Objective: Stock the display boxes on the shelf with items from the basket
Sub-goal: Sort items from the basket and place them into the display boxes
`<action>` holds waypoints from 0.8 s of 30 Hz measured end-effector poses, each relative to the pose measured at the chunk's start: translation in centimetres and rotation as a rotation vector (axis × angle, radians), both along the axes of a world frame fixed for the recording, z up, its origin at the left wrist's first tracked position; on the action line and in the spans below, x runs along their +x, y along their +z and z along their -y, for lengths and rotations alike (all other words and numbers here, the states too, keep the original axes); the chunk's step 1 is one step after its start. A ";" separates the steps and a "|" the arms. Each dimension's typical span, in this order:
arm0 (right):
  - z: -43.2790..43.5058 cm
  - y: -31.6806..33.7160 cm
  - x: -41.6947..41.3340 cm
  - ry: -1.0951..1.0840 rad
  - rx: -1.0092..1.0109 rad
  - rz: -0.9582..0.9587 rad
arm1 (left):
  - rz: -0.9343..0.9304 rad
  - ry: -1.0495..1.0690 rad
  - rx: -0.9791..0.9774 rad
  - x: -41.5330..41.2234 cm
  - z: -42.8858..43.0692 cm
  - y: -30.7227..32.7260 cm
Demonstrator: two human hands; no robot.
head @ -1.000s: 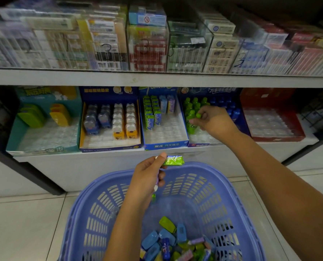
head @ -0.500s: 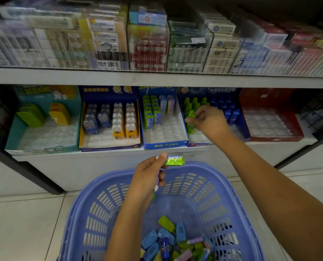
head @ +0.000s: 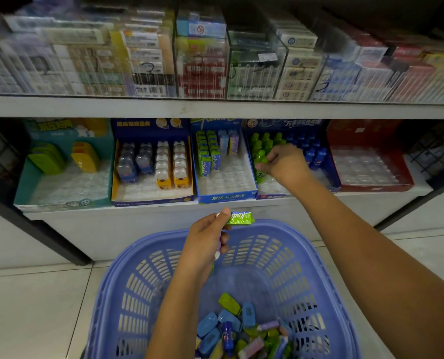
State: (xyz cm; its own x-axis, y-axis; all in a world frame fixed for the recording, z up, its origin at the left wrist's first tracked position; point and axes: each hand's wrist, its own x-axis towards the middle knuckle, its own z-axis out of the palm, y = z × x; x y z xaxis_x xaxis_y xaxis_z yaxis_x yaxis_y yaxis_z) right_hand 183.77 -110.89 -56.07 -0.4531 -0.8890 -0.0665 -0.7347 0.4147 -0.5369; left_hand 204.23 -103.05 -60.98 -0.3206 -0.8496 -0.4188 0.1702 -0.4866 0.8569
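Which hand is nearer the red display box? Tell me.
Right. The right hand is among green bottles one box left of the red display box; the left hand holds a green pack above the basket.

Basket [head: 288,229] cut off at bottom edge; upper-shelf packs [head: 148,55] blurred; right hand [head: 285,165] covers some green bottles [head: 257,146].

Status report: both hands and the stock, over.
Left hand pinches green pack above basket. Right hand grips green bottle in blue display box. No obstruction seen.

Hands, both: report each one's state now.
Left hand: holding a green pack above the basket.
Right hand: pinching a green bottle in its display box.
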 end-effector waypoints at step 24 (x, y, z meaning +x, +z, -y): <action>-7.5 1.8 8.7 0.108 -0.249 0.841 | 0.131 0.320 -0.508 3.3 -0.2 2.1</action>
